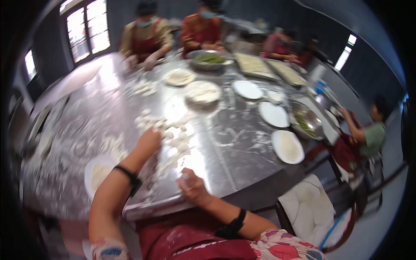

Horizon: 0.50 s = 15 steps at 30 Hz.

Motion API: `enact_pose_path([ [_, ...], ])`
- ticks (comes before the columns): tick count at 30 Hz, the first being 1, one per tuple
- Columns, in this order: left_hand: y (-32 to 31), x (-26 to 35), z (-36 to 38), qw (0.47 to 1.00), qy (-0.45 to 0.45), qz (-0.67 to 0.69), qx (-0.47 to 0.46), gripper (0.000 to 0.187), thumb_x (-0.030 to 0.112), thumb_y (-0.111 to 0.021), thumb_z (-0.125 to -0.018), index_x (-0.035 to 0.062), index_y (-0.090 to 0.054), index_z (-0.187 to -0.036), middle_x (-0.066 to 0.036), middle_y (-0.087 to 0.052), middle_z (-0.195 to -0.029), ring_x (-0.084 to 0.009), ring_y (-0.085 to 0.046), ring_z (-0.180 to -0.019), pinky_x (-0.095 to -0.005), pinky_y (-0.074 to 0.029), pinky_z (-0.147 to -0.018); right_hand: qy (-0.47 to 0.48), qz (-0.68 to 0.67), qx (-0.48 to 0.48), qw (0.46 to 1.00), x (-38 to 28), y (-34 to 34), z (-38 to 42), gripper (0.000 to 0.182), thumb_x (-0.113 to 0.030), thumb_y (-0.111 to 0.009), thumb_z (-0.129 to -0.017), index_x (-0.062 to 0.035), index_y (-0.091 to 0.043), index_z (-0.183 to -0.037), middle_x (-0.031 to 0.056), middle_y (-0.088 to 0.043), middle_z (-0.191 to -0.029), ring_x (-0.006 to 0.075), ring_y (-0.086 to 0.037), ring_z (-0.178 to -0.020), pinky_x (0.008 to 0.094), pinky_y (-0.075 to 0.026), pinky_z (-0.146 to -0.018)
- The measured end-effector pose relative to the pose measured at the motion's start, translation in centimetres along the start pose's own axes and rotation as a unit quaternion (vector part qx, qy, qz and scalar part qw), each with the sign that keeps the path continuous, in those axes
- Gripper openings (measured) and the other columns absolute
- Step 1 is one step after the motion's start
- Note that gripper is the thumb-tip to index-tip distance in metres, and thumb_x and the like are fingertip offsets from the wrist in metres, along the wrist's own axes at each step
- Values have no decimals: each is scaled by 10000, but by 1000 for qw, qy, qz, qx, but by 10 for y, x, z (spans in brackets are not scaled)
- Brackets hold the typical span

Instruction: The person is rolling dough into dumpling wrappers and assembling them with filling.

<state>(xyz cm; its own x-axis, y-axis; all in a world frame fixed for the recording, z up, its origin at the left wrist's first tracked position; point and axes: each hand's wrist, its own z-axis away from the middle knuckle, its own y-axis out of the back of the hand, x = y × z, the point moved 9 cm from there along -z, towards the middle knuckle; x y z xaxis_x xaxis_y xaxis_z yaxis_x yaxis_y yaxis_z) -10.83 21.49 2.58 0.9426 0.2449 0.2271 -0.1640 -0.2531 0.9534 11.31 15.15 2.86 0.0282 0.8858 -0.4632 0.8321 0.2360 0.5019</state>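
Note:
My left hand (pixel 149 141) reaches over the steel table to the near-left edge of a cluster of small dough pieces (pixel 175 138). Its fingers point away from me and are mostly hidden, so their grip does not show. Nearer the table's front edge, my right hand (pixel 193 187) is closed with the fingers curled. Something small and whitish shows at its fingertips, too blurred to name. Flour is scattered around both hands. A white plate (pixel 89 177) with pale flour-like contents lies left of my left forearm.
The floured steel table (pixel 234 162) carries white oval plates (pixel 274 115), a floury round tray (pixel 203 92) and metal bowls (pixel 308 119) with green food. Trays of small pale pieces (pixel 255 66) stand at the back. Several people work around it. A chair with white cloth (pixel 307 199) stands front right.

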Motion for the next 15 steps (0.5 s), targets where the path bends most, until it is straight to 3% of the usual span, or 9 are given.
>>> enact_pose_path([
  [3,3,3,9,999,-16,-18,41,166,99,-571,-726,58,-550,-886,-192,-515,-918,-361,-511,-885,-450,-428,-735,30,-48,29,998,-12,12,-10,361,-42,-611,-810,-41,-441,-1129,164,-556,-951,306,-600,-672,349,-488,-595],
  [5,6,8,17,995,-38,-44,75,154,51,-563,-709,25,-533,-858,-198,-539,-867,-375,-545,-832,-452,-450,-724,-65,-125,2,990,-2,12,-13,360,-57,-614,-811,-39,-433,-1122,170,-558,-935,324,-597,-668,362,-481,-588],
  [6,1,7,20,998,-24,-35,43,153,53,-570,-708,24,-527,-853,-194,-549,-853,-378,-552,-822,-456,-451,-715,-110,-166,-14,980,2,8,-13,361,-64,-616,-812,-38,-429,-1119,173,-559,-928,333,-595,-666,368,-477,-584],
  [8,-3,7,29,1000,10,-16,-23,156,57,-585,-707,22,-514,-841,-187,-569,-825,-384,-566,-801,-464,-453,-695,-106,-157,-16,982,5,6,-12,363,-78,-618,-813,-38,-423,-1117,181,-562,-914,338,-593,-668,378,-471,-580],
  [11,12,21,49,999,18,8,-50,213,77,-641,-687,12,-531,-857,-170,-591,-784,-360,-592,-769,-441,-469,-665,-101,-150,-17,983,1,9,-12,353,-96,-619,-817,-40,-425,-1106,188,-566,-890,345,-591,-675,387,-467,-583],
  [14,12,17,69,979,42,170,-100,253,88,-682,-692,-4,-579,-904,-124,-622,-781,-266,-611,-721,-367,-483,-642,-100,-161,-34,981,-1,12,-11,325,-104,-617,-818,-39,-438,-1081,187,-565,-876,348,-589,-687,390,-466,-594],
  [15,3,14,80,951,76,264,-143,247,91,-684,-702,-4,-594,-912,-108,-629,-782,-233,-607,-708,-342,-483,-637,-102,-166,-41,980,0,13,-11,313,-105,-617,-819,-37,-444,-1071,186,-565,-873,349,-589,-692,391,-466,-598],
])
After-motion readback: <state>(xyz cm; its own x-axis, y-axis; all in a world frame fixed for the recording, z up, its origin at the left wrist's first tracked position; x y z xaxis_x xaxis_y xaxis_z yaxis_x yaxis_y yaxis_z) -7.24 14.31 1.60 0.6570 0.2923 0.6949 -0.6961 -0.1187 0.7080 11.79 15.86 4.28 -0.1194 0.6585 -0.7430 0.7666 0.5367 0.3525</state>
